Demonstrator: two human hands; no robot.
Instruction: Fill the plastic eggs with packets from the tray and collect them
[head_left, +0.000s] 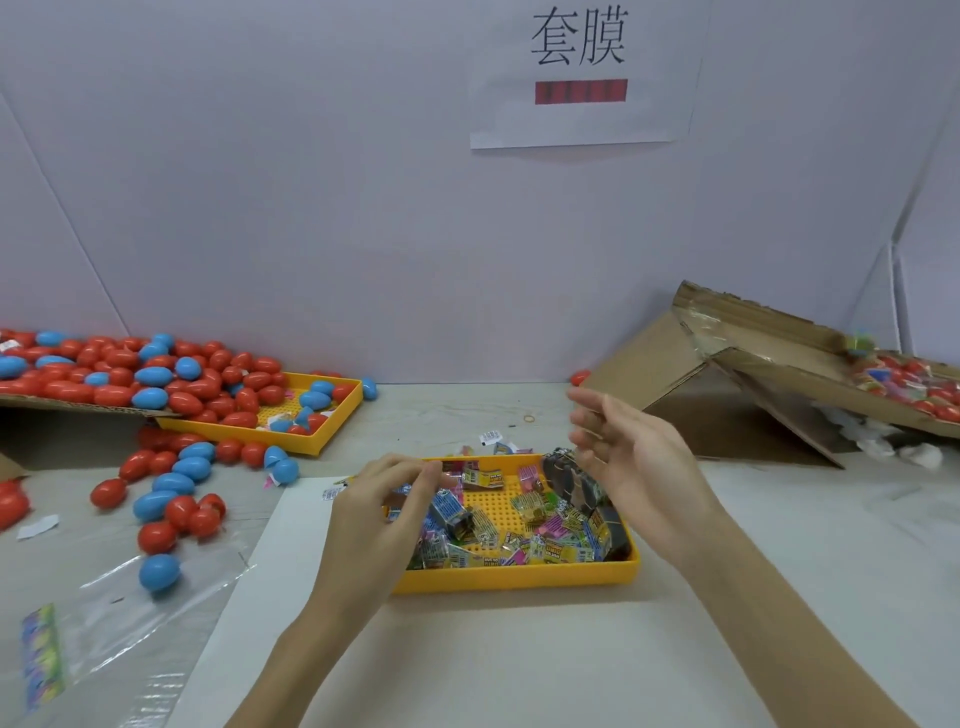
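Note:
A yellow tray (519, 577) in front of me holds several colourful packets (550, 540). My left hand (374, 514) hovers over the tray's left side, its blurred fingers bent loosely above the packets, and I see nothing pinched between them. My right hand (628, 467) is raised above the tray's right side, empty, with its fingers spread and blurred. Red and blue plastic eggs (130, 379) are piled at the left. A blurred, multicoloured egg-sized thing (860, 344) shows at the rim of the cardboard box (769, 332) on the right.
A second yellow tray (332, 421) at the left holds eggs and egg halves. Loose eggs (171, 499) lie on the table left of my hand. A clear plastic bag (130, 623) lies at the front left. The cardboard box on the right contains wrapped eggs (919, 389).

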